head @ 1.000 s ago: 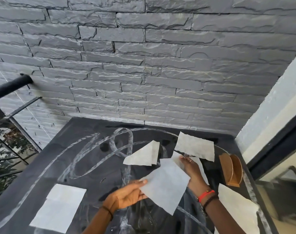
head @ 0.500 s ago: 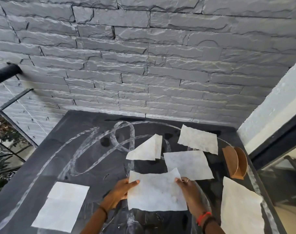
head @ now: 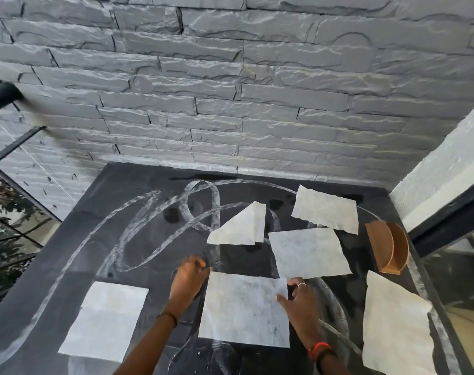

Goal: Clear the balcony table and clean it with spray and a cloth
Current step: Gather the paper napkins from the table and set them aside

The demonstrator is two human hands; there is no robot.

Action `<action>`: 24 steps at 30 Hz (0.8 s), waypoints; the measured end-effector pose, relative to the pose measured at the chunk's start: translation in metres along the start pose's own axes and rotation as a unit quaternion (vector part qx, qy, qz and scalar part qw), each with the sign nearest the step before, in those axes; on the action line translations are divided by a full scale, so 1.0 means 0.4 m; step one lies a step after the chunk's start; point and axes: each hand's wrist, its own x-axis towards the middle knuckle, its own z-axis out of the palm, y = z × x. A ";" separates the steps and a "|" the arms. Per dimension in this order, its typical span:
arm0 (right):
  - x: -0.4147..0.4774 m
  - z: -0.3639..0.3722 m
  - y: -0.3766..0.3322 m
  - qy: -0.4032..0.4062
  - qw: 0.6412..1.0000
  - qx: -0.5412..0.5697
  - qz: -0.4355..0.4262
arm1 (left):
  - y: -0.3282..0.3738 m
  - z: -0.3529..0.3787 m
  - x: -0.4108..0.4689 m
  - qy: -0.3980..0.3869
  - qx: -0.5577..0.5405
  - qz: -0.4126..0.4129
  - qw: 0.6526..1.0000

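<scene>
Fingers [head: 196, 264] of the left hand [head: 188, 278] are curled at the upper left corner of a paper sheet [head: 244, 309]; whether the corner is gripped cannot be told. The sheet's right edge is pinched by the right hand [head: 298, 299], thumb on top. The sheet is seen low over the dark, white-streaked tabletop [head: 95, 239], near five other sheets [head: 309, 253] and a wooden holder [head: 387, 247].

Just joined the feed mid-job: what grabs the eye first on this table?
White looping smears sweep across the dark table, left and centre. Six paper sheets lie scattered over it; the near-centre sheet has the right hand pinching its right edge, the left hand at its left corner. A wooden holder stands at the right edge.
</scene>
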 end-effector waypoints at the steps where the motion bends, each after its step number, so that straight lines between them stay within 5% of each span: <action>1: 0.003 -0.001 0.000 0.002 1.000 -0.011 0.001 | 0.011 -0.004 0.011 0.015 0.000 0.018 1.000; 7: 0.062 0.002 -0.051 0.069 0.996 0.026 -0.051 | 0.062 0.011 0.105 0.064 0.076 0.139 0.985; 18: 0.205 0.052 -0.233 0.027 0.991 0.089 -0.096 | 0.122 0.043 0.252 0.057 0.342 0.218 0.912; 24: 0.246 0.072 -0.273 0.007 0.991 0.101 -0.088 | 0.130 0.061 0.302 0.060 0.382 0.242 0.890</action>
